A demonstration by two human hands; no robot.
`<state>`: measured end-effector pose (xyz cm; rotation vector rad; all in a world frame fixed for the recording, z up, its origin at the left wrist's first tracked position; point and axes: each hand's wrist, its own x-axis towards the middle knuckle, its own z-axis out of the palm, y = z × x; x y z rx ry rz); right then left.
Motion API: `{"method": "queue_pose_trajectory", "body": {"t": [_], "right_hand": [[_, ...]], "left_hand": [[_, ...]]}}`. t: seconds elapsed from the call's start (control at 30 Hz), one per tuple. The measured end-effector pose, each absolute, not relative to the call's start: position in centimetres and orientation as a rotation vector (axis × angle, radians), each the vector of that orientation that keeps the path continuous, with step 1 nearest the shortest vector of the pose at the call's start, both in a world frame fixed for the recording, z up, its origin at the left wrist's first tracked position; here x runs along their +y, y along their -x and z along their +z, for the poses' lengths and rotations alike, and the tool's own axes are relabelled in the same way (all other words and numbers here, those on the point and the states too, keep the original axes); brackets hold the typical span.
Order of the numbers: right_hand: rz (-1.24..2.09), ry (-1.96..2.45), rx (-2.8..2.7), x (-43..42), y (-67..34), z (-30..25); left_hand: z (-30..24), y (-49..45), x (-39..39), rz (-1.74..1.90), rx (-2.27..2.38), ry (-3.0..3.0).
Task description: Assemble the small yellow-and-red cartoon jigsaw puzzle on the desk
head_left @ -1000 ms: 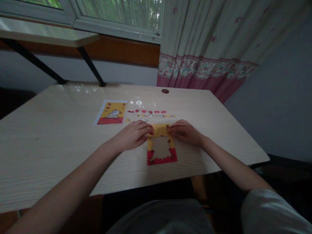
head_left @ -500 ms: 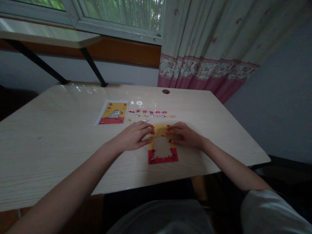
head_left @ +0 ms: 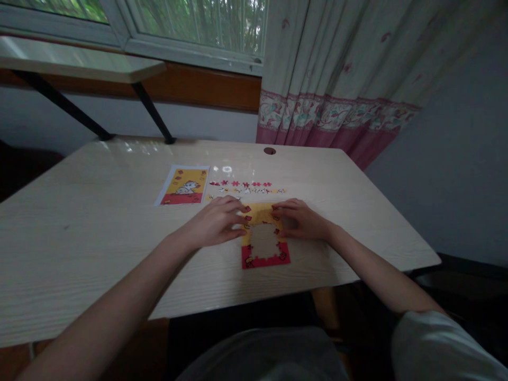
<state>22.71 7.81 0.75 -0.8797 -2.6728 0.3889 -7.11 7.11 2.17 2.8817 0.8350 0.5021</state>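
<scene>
A partly assembled jigsaw puzzle [head_left: 266, 261] lies flat on the table, its yellow upper part and red bottom edge framing an open middle where wood shows. My left hand [head_left: 217, 221] rests at its left side, fingers apart, with the fingertips on the left border. On the opposite side my right hand [head_left: 304, 220] has its fingers spread, touching the upper right border. Neither hand shows a piece lifted off the table. Just beyond the puzzle, loose red puzzle pieces [head_left: 235, 183] lie in a row, with a row of white and yellow pieces [head_left: 264, 191] nearer to me.
A printed picture [head_left: 184, 185] of a white animal on yellow and red lies left of the loose pieces. The wooden table [head_left: 99, 227] has a round cable hole [head_left: 270, 151] at its back edge. A raised shelf [head_left: 79, 61] stands back left, and a curtain [head_left: 337, 106] hangs behind.
Both hands stay at the puzzle's sides with hardly any movement. The whole view has shifted very slightly; the puzzle and loose pieces keep their arrangement.
</scene>
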Motion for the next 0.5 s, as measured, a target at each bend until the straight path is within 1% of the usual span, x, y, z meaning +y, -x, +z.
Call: {"method": "queue_pose_trajectory", "body": {"t": [0.17,0.5], "right_hand": [[0.384,0.884,-2.677,7.76,-22.74,0.75],[0.372,0.891,-2.708,7.53,-22.73,0.97]], "left_hand": [[2.38,7.17,7.1,0.418,0.824,-2.873],[2.78,6.58,6.64,0.378,0.88,-2.835]]}}
